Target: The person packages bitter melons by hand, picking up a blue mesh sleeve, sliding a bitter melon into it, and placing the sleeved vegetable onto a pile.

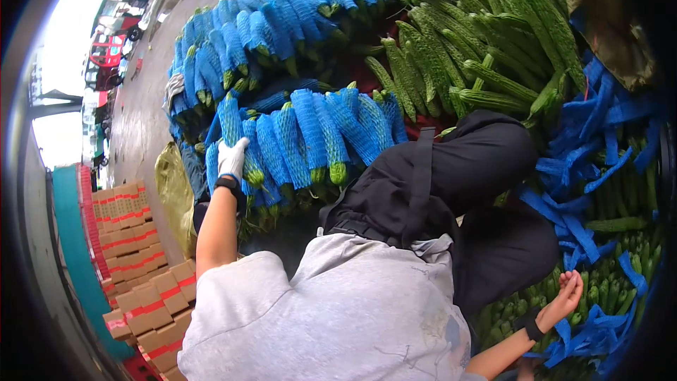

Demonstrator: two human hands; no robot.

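My left hand (231, 157), in a white glove, is closed around the lower end of a bitter melon (229, 117) in a blue net sleeve. This melon stands at the left end of a front row of sleeved bitter melons (309, 137), packed side by side. Off to my right, my bare right hand (563, 296) is raised palm up with loosely curled fingers, and nothing shows in it. Beneath and around that hand are more green bitter melons (608, 291) and loose blue net sleeves (595, 328).
Another heap of sleeved melons (264, 24) lies behind the front row. Unsleeved bitter melons (465, 47) are piled ahead to the right. Blue sleeves (587, 111) lie beside my knee. Cardboard boxes (153, 301) are stacked at left, near a yellowish sack (176, 198).
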